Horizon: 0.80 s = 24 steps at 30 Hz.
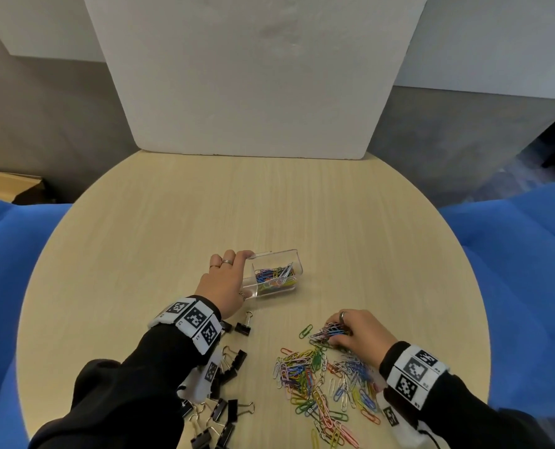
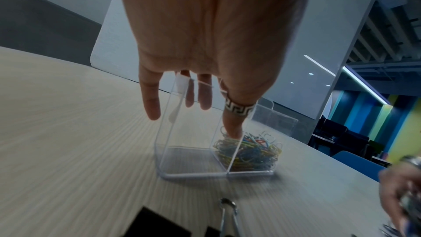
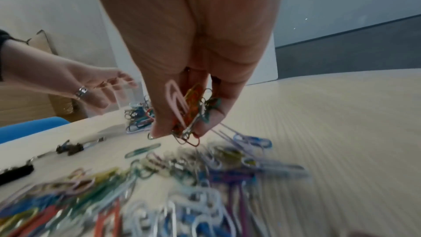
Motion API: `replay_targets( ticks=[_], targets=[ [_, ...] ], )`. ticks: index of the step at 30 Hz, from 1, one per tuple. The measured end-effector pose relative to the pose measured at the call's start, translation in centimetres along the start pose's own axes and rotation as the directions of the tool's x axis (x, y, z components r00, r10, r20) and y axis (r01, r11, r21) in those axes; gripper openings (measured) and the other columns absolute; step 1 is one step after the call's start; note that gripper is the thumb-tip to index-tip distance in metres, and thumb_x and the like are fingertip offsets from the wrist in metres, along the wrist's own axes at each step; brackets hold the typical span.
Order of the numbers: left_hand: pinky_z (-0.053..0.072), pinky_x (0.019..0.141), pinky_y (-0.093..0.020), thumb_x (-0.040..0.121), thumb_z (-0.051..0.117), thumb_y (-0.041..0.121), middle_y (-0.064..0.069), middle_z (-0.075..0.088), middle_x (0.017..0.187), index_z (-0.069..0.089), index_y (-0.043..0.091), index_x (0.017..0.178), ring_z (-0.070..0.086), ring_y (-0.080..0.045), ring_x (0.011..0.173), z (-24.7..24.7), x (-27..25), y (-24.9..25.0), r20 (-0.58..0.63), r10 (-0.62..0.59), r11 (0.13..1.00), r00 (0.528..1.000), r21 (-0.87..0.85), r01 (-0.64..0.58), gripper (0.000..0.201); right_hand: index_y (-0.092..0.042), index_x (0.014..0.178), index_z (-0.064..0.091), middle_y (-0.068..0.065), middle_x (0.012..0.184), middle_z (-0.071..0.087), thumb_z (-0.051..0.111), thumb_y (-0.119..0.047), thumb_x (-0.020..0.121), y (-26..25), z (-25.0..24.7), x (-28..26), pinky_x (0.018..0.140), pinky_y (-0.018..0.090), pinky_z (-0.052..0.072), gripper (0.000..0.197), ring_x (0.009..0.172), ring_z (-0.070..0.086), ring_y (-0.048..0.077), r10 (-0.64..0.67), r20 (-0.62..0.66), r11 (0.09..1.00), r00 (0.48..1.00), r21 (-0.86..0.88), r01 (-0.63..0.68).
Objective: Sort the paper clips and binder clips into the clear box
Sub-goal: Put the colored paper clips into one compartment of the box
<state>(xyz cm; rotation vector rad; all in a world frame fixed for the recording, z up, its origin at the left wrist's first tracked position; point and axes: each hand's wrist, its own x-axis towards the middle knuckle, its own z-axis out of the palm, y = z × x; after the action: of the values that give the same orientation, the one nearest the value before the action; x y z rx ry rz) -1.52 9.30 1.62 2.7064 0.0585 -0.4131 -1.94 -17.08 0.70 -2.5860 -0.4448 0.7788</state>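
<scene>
The clear box [image 1: 289,259] stands mid-table with two compartments. Its right compartment holds coloured paper clips [image 2: 252,152]; the left one [image 2: 191,159] shows nothing inside. My left hand [image 1: 237,277] holds the box's left end, with fingers [image 2: 203,95] over the far wall and the ringed thumb on the near wall. To the right, my right hand [image 1: 336,332] grips a bunch of paper clips [image 3: 193,107] just above the table. A loose pile of paper clips [image 1: 318,384] lies below it. Black binder clips [image 1: 234,361] lie under my left forearm.
One binder clip [image 1: 244,325] lies apart, just in front of the box. The round wooden table [image 1: 204,215] ends close behind both piles. A white board [image 1: 250,76] stands at its far edge, and blue chairs [image 1: 512,254] flank it.
</scene>
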Motion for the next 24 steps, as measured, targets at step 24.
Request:
replay_targets(
  ticks=[24],
  targets=[
    [0.046,0.092,-0.039,0.086,0.06,0.023,-0.002,0.035,0.129,0.018,0.024,0.141,0.033,-0.024,0.118,0.5,-0.4,-0.2,-0.004,0.032,0.999,0.999,0.031,-0.032,0.07,-0.014,0.114,0.064,0.002,0.114,0.065,0.062,-0.009,0.084,-8.0,-2.7,6.0,0.087,0.032,0.05,0.03,0.098,0.062,0.02,-0.42,-0.27,0.907,0.866,-0.146,0.394]
  ],
)
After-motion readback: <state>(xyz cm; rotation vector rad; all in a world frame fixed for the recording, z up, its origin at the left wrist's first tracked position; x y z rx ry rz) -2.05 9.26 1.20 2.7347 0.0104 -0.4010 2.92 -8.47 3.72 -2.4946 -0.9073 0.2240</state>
